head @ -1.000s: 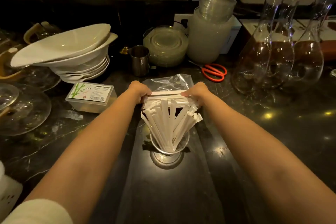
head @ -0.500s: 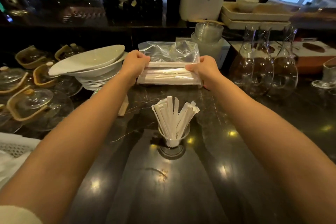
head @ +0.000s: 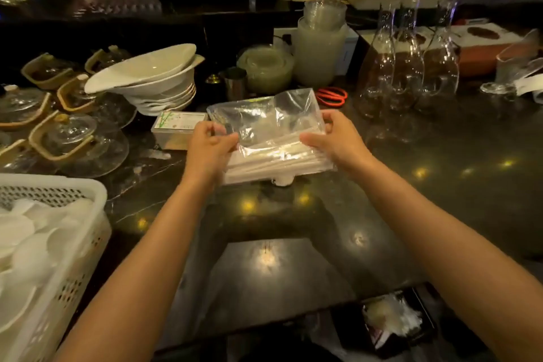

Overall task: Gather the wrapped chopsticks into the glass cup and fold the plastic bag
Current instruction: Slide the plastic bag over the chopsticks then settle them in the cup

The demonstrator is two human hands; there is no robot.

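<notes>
Both hands hold a clear plastic bag (head: pixel 264 120) flat over the middle of the dark counter. My left hand (head: pixel 210 145) grips its left edge and my right hand (head: pixel 333 138) grips its right edge. White paper-wrapped chopsticks (head: pixel 279 160) lie crosswise inside the bag's near part; its far part looks empty and crumpled. The bag covers the glass cup (head: pixel 283 181), of which only a small white bit shows below the bag's near edge. The chopsticks standing in the cup are hidden.
Stacked white bowls (head: pixel 147 79) and glass teapots (head: pixel 64 138) stand at the left, a toothpick box (head: pixel 179 126) behind my left hand. Red scissors (head: pixel 332 96) and glass carafes (head: pixel 408 67) are at the right. A white basket (head: pixel 58 241) of spoons sits near left.
The bag with chopsticks has come back toward me and lower, so it now hides the cup. The view has tilted down, showing the basket and the counter's near edge.
</notes>
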